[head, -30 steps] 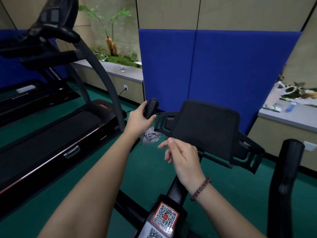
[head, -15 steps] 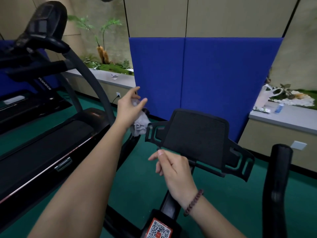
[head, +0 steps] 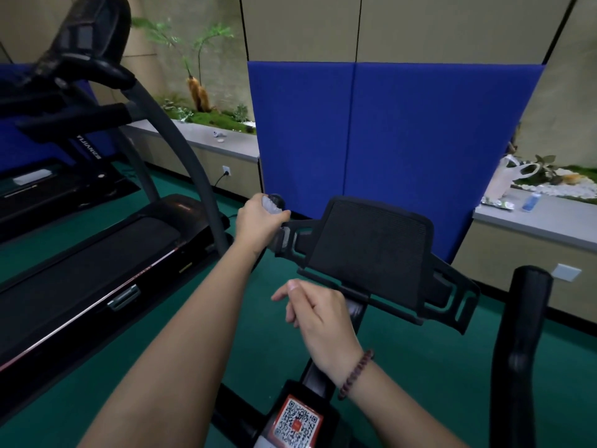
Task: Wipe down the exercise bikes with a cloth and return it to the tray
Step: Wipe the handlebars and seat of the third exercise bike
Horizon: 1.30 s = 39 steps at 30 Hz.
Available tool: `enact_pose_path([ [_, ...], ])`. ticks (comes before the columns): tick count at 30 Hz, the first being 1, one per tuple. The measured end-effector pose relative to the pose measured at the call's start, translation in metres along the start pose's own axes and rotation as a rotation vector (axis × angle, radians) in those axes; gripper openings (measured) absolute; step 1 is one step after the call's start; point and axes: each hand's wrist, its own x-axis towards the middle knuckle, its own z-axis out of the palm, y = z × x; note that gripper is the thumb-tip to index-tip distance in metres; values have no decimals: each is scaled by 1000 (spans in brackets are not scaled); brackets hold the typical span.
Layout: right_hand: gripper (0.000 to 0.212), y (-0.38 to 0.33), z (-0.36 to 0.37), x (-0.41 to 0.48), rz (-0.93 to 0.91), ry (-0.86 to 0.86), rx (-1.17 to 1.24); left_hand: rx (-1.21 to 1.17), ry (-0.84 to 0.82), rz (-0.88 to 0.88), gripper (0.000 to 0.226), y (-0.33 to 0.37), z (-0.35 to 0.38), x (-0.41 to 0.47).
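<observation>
The cloth (head: 268,204) was gripped by the left hand (head: 258,223) around the bike's left handle (head: 277,199), whose long axis ran upward and away. The right hand (head: 318,313) was held loosely curled and empty, nearer the person.

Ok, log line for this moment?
step: wipe grip | left hand: holds cloth round grip | right hand: free, below holder

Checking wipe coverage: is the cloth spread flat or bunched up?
Bunched: the left hand grips the cloth wadded round the handlebar end; only a bit shows.
</observation>
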Motion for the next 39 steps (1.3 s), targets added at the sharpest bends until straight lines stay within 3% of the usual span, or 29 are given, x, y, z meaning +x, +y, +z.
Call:
enact_pose_path([
  [13, 41, -3, -4, -5, 36, 6, 9, 440, -117, -236, 33, -34, -24, -53],
  [27, 39, -5, -4, -11, 72, -10, 27, 637, -44, -259, 25, -64, -68, -130],
  [32, 40, -1, -3, -12, 95, -2, 19, 640, 5, -295, 32, -61, -72, -157],
  [36, 40, -2, -3, -14, 136, 25, 33, 565, 42, -239, 27, -61, -73, -176],
  [39, 42, -9, -4, -16, 156, 63, 76, 548, 40, -52, 29, -59, -66, -195],
])
